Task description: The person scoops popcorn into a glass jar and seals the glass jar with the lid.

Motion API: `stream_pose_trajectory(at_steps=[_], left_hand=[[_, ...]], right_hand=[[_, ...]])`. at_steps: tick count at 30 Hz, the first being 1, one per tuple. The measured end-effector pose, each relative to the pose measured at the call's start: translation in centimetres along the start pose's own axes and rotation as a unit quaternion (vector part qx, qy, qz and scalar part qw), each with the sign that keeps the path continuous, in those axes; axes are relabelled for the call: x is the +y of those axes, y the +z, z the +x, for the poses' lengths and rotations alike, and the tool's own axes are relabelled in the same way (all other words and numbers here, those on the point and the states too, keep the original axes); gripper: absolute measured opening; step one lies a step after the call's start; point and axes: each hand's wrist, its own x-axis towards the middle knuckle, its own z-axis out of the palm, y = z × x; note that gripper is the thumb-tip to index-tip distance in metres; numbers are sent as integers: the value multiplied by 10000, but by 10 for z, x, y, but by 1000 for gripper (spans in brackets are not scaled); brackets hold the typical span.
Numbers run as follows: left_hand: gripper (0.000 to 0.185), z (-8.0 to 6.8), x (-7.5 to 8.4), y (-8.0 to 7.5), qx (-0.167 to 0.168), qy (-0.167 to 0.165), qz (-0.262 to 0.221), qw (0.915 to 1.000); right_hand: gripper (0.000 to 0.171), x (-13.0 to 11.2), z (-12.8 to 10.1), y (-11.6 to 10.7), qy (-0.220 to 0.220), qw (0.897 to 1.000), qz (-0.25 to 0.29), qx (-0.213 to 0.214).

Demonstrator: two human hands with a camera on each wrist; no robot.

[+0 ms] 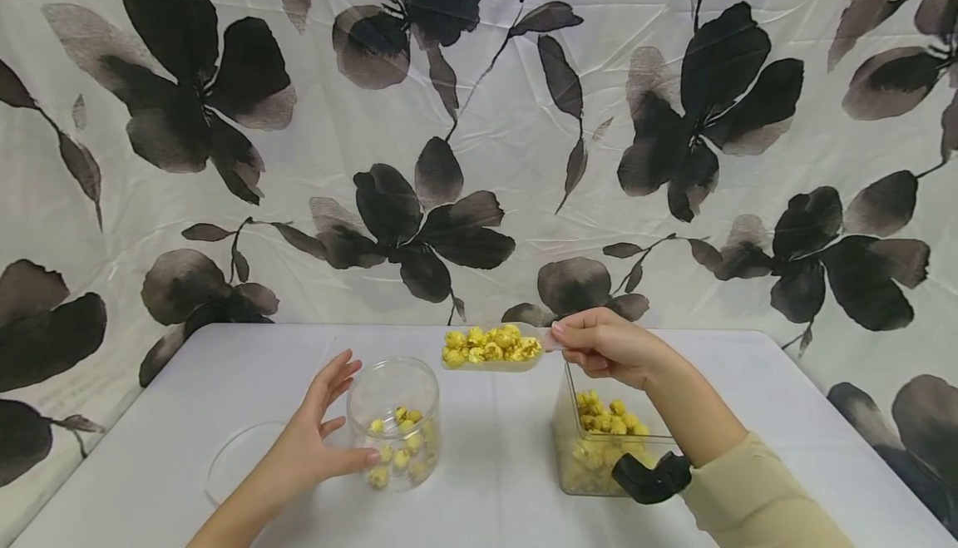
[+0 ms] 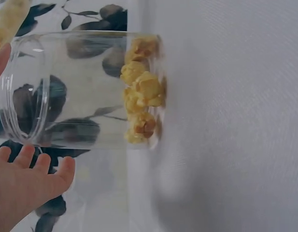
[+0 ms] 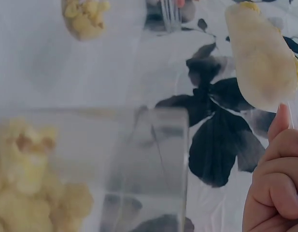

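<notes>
The right hand (image 1: 609, 347) pinches 1 translucent plastic scoop (image 3: 262, 63) of round yellow popcorn (image 1: 490, 345); the left hand (image 1: 308, 441) spreads wide around 1 clear, cylindrical plastic jar (image 1: 374, 401).

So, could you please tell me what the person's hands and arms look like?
The left hand and right hand are ungloved. On the right is a pale beige sleeve, with a curved black piece beside it; no left sleeve shows.
</notes>
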Motion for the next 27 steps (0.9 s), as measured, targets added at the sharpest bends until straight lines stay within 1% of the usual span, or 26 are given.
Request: stream_pose_trajectory(at_steps=[3,7,12,15,21,24,27], left_hand=[[110,1,-3,2,-56,27,-43,10000],[110,3,-8,3,-100,-15,-60,9999],[109,4,-14,6,-201,-207,-161,9995],[109,5,-16,7,-230,-290,-222,9991],[106,8,-17,8,-328,-419,-247,9983],[104,10,-17,8,-331,-519,-221,9979],[102,11,-16,9,-323,-548,-195,9978]], right_hand=[[26,-1,6,8,57,10000,-70,1],[24,-3,15,19,161,9997,-184,32],[22,-5,24,32,332,9990,-273,130],[24,-6,29,39,450,9980,-387,225],[25,-6,37,49,642,9957,-558,355],[25,-5,40,52,679,9951,-615,371],[26,-5,41,55,700,9947,-659,356]])
